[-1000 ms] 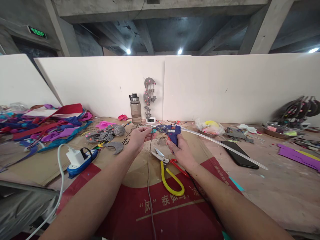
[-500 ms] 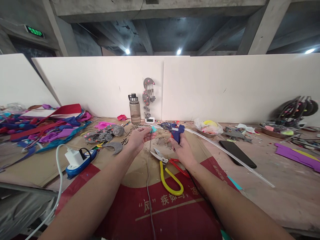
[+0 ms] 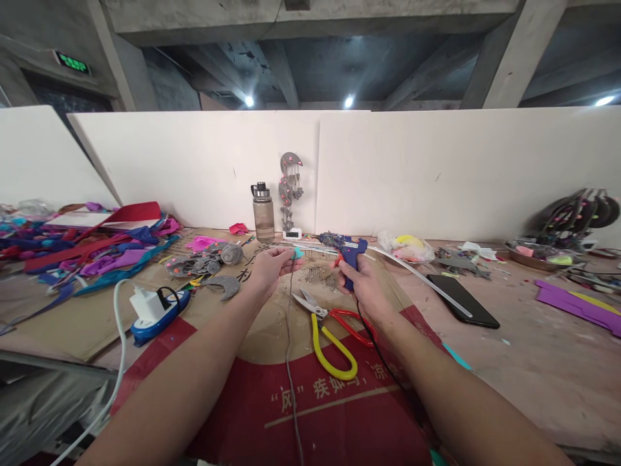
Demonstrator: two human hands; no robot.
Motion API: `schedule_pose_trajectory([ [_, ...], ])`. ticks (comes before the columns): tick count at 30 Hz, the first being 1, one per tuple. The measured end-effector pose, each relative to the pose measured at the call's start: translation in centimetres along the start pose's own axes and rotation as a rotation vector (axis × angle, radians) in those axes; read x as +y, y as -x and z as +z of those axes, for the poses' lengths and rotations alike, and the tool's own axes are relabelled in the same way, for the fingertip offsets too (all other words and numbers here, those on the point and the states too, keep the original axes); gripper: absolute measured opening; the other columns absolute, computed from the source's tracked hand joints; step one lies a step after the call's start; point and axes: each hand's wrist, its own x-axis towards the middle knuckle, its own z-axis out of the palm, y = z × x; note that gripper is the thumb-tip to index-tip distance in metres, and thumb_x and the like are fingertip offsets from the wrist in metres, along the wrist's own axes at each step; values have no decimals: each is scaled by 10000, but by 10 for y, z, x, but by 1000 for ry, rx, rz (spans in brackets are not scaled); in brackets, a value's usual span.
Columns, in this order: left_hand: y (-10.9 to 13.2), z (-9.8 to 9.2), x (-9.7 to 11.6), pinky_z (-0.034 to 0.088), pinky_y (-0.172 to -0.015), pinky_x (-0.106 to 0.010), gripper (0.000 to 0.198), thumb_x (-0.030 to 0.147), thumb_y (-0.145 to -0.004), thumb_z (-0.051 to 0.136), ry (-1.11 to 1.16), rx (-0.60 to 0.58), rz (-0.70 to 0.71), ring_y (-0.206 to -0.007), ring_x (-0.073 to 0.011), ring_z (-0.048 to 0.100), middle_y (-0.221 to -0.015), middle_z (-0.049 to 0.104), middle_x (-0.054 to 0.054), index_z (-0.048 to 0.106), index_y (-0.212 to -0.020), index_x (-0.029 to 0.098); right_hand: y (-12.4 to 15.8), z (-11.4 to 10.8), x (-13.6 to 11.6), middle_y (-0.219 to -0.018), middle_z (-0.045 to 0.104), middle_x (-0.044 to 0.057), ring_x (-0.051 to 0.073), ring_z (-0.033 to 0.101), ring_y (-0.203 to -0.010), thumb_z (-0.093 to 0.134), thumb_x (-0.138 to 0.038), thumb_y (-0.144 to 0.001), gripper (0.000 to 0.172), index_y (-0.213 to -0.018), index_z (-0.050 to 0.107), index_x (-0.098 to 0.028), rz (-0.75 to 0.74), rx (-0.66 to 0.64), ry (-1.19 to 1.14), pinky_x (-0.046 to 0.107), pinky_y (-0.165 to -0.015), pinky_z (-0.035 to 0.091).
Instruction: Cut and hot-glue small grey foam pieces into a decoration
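Observation:
Between thumb and fingers, my left hand (image 3: pixel 274 268) pinches a small turquoise piece (image 3: pixel 297 252), its exact kind too small to tell. A grey cord (image 3: pixel 288 343) hangs from beside that piece down toward me. My right hand (image 3: pixel 363 281) is wrapped round the handle of a blue hot glue gun (image 3: pixel 350 249), whose nozzle points left, apart from the turquoise piece. A clear glue stick (image 3: pixel 422 275) extends from the back of the gun to the right. Below and between my hands lie scissors (image 3: pixel 325 330) with one yellow and one red handle, blades parted.
Grey felt pieces (image 3: pixel 198 260) and a yarn ball lie left, near a blue power strip (image 3: pixel 160 317). A water bottle (image 3: pixel 263 217) and a hanging grey ornament (image 3: pixel 290 188) stand behind. A phone (image 3: pixel 460 299) lies right; coloured felt strips (image 3: pixel 107 249) are heaped far left.
My right hand has drawn the glue gun slightly right, away from the turquoise piece, and the glue stick's end has shifted back toward the phone. My left hand stays nearly in place.

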Motion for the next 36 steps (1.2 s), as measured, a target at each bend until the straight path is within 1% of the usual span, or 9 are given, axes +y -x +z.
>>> schedule_pose_trajectory([
  [3, 1, -1, 2, 557, -639, -247, 99, 167, -739, 699, 27, 2, -28, -584, -122, 662, -687, 701, -77, 638, -754, 91, 5, 5, -1, -711, 585, -48, 74, 365, -470, 643, -443, -748, 339, -921, 446, -229, 4, -49, -18, 215, -436, 267],
  [6, 0, -3, 1, 551, -632, -231, 92, 170, -746, 693, 47, -31, -41, -590, -115, 660, -703, 705, -83, 655, -770, 90, 7, 9, 1, -796, 614, -25, 70, 372, -495, 645, -442, -753, 341, -926, 451, -222, 15, -82, 0, 209, -436, 287],
  [8, -2, -4, 0, 547, -627, -223, 96, 180, -751, 691, 59, -53, -40, -595, -114, 661, -700, 702, -80, 662, -777, 92, 8, 9, 3, -817, 617, -21, 70, 374, -500, 648, -440, -752, 336, -916, 454, -220, 15, -97, 3, 209, -434, 294],
  [17, -1, -3, 1, 536, -611, -209, 93, 173, -764, 685, 68, -52, -44, -585, -108, 653, -686, 692, -77, 649, -775, 88, 7, 8, 5, -821, 612, -5, 94, 364, -516, 628, -447, -762, 295, -891, 463, -240, 23, -103, 77, 243, -452, 283],
  [25, 0, -3, 4, 533, -593, -205, 63, 128, -791, 641, 94, -14, -34, -568, -106, 645, -660, 683, -75, 634, -750, 80, 6, 6, 6, -826, 626, -8, 103, 379, -520, 642, -468, -736, 307, -883, 482, -250, 40, -87, 80, 268, -477, 283],
  [30, -2, -5, 6, 537, -597, -198, 79, 121, -811, 612, 110, 0, -28, -571, -101, 646, -660, 690, -77, 647, -757, 75, 5, 5, 7, -804, 635, -7, 109, 390, -521, 654, -465, -722, 330, -920, 506, -247, 60, -51, 93, 272, -488, 293],
  [36, -1, -4, 5, 538, -582, -196, 71, 108, -805, 619, 107, 3, -27, -578, -106, 656, -658, 685, -74, 637, -747, 71, 6, 7, 6, -807, 649, -5, 103, 393, -505, 643, -461, -734, 305, -887, 489, -247, 18, -63, 92, 265, -467, 304],
])
